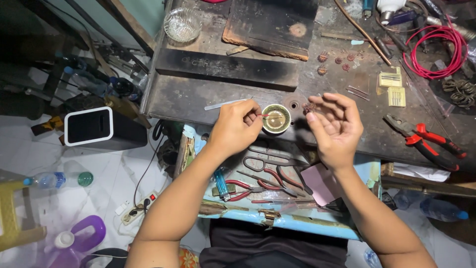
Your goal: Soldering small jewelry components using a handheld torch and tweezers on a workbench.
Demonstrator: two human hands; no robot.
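My left hand (pixel 237 125) pinches a thin red-tipped stick, its tip reaching into a small round tin (pixel 276 119) of glossy paste on the dark workbench (pixel 208 94). Beside the tin on the right, my right hand (pixel 336 124) holds a small copper wire coil (pixel 309 106) between thumb and fingertips. Several more small copper coils (pixel 335 61) lie farther back on the bench. A flat metal strip (pixel 225 104) rests just behind my left hand.
An open drawer (pixel 297 218) below my hands holds scissors, red-handled pliers and a blue lighter (pixel 221 182). Red-handled pliers (pixel 429 141), a red wire loop (pixel 436 49), yellow card packets (pixel 391 87), a glass bowl (pixel 182 24) and a dark board (pixel 270 25) lie on the bench.
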